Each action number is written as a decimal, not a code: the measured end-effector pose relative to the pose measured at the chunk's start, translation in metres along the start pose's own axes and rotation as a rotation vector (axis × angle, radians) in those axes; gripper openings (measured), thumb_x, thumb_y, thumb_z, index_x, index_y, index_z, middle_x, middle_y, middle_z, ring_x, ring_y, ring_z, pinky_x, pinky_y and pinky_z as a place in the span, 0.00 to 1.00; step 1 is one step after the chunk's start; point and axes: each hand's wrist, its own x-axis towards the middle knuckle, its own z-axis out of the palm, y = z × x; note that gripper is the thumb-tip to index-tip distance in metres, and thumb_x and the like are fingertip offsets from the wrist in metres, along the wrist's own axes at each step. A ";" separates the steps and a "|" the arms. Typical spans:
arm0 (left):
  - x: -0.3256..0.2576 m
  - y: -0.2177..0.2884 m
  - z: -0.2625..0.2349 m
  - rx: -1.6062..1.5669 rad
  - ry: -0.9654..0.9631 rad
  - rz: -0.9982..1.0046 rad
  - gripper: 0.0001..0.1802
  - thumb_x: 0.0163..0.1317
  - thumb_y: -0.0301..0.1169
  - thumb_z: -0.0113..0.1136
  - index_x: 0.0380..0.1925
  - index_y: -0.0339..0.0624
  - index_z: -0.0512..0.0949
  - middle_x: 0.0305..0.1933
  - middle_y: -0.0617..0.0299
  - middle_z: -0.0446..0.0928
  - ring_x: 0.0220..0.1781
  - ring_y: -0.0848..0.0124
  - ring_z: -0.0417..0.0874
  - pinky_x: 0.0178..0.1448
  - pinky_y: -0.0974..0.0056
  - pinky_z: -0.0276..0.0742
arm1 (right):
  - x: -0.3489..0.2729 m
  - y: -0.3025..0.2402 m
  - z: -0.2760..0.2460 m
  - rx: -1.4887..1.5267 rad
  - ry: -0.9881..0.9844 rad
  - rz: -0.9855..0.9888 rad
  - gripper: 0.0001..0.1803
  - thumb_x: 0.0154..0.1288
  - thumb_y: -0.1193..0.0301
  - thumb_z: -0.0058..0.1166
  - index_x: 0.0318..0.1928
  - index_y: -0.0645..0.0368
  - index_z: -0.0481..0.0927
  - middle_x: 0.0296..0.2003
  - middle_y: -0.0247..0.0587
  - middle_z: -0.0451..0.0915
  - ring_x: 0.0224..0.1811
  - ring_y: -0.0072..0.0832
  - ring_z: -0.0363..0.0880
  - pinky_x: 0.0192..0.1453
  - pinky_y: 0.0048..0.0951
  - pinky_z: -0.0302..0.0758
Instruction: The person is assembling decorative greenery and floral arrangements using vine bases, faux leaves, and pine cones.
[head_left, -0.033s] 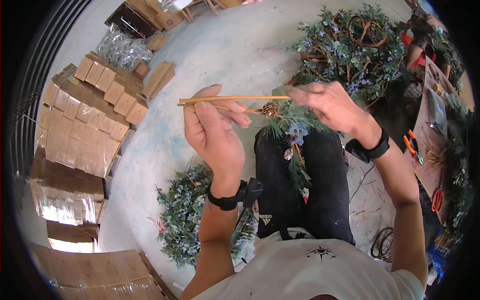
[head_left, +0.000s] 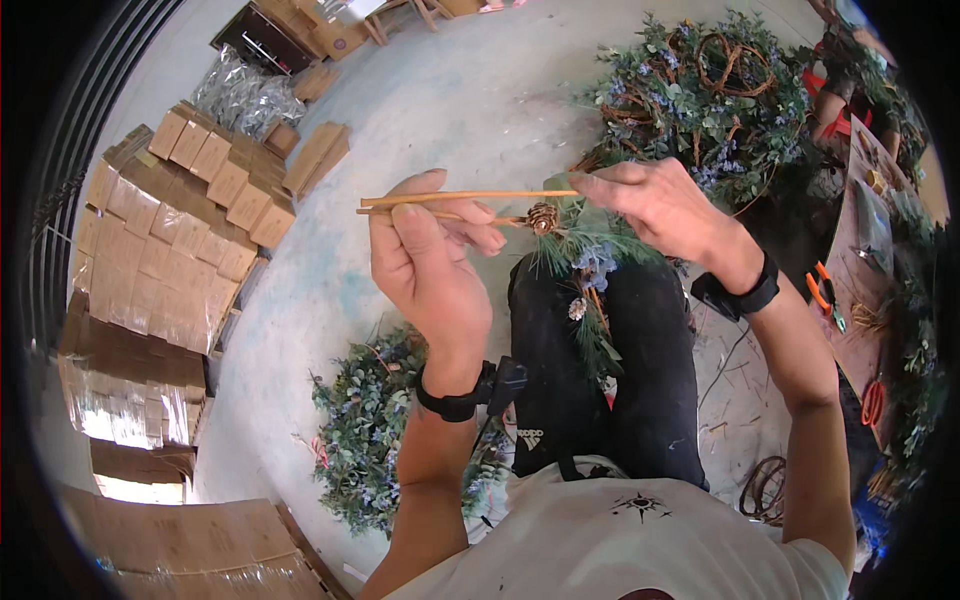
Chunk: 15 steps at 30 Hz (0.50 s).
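My left hand [head_left: 432,250] is closed on two thin brown sticks lying nearly parallel, its thumb in front and fingers behind. The upper stick [head_left: 520,195] runs across to my right hand [head_left: 655,205], whose fingertips pinch its far end beside a green leaf. The lower stick leads to a brown pine cone [head_left: 542,218], part of an artificial pine sprig [head_left: 625,247] that hangs over my knees. Blue flowers [head_left: 597,263] and a smaller, pale-tipped cone [head_left: 577,309] show lower on the sprig. My right hand partly covers where the sprig and stick meet.
Leafy wreaths with blue berries [head_left: 690,95] are piled at the far right; another wreath [head_left: 365,430] lies by my left arm. Orange-handled pliers [head_left: 828,295] and red-handled scissors [head_left: 873,402] rest on the right-hand table, where another person sits. Cardboard boxes [head_left: 150,250] are stacked left.
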 end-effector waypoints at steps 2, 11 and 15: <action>-0.001 -0.003 -0.004 -0.042 0.009 -0.011 0.22 0.87 0.42 0.41 0.52 0.32 0.74 0.35 0.55 0.82 0.28 0.73 0.78 0.33 0.67 0.79 | 0.006 0.008 0.001 -0.031 -0.017 -0.036 0.37 0.57 0.83 0.56 0.68 0.44 0.76 0.48 0.41 0.87 0.40 0.45 0.86 0.37 0.43 0.82; -0.010 -0.004 -0.007 -0.052 0.074 0.009 0.21 0.87 0.38 0.40 0.50 0.30 0.76 0.45 0.51 0.83 0.30 0.71 0.85 0.34 0.67 0.84 | 0.017 0.018 0.008 -0.127 -0.014 -0.160 0.41 0.53 0.83 0.61 0.70 0.42 0.74 0.49 0.38 0.88 0.39 0.43 0.87 0.37 0.41 0.84; -0.014 -0.008 -0.008 -0.062 0.039 0.123 0.21 0.86 0.39 0.43 0.49 0.28 0.76 0.51 0.47 0.81 0.29 0.70 0.86 0.34 0.66 0.84 | 0.024 0.016 0.010 -0.090 -0.025 -0.202 0.42 0.52 0.82 0.62 0.71 0.43 0.73 0.48 0.38 0.87 0.41 0.41 0.88 0.37 0.40 0.83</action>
